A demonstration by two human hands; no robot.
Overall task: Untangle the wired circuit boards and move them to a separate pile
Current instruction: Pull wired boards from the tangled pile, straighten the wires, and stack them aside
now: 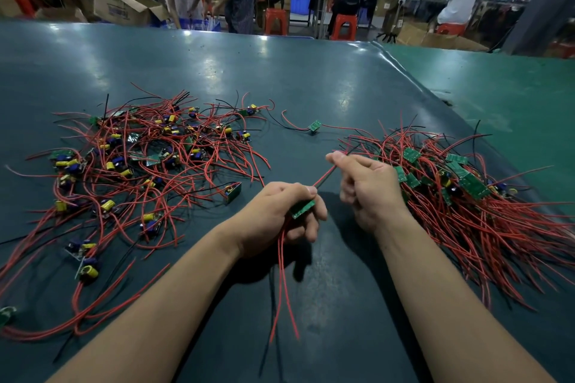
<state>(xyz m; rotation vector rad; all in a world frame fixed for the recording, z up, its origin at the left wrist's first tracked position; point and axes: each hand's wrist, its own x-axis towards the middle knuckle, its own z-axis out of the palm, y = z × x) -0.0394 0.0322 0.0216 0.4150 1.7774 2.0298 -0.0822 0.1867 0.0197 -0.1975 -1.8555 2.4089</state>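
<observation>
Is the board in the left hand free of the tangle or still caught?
Free: the board sits gripped in the left hand, its wires hanging clear of both piles.

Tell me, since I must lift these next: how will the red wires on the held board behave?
Likely floppy: the red wires droop below the left hand gripping the board. Probably light, since the right hand holds one taut with a mere pinch. They may snag on the right pile.

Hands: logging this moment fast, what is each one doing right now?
Left hand: closed, grip on a green circuit board with its red wires hanging.
Right hand: closed, pinching a red wire.
</observation>
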